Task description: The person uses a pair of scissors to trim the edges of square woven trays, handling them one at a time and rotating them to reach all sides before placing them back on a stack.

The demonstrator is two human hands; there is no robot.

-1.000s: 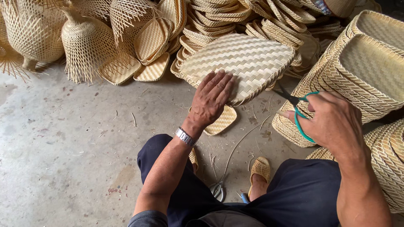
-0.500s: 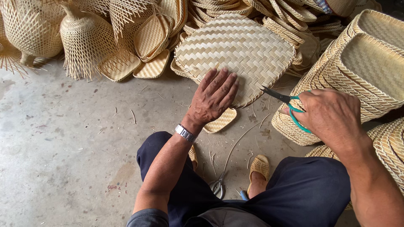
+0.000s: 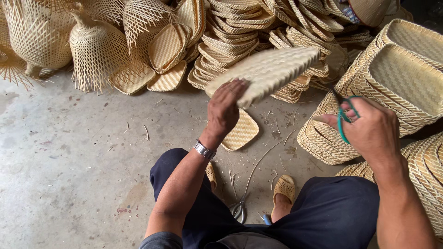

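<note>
While the left hand [image 3: 224,110] grips the light, stiff woven tray [image 3: 265,71] by its seven-o'clock rim, the right hand [image 3: 369,129] holds green-handled scissors [image 3: 344,121].

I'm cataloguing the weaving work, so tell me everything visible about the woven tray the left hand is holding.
The woven tray is a flat, roughly rectangular piece with rounded corners, plaited from pale straw-coloured strips in a herringbone-like pattern. It is lifted off the floor and tilted, its underside and near edge facing the camera. The left hand grips its lower left edge, fingers against the weave. It hangs in front of the stacked trays; the right hand is apart from it.
</note>
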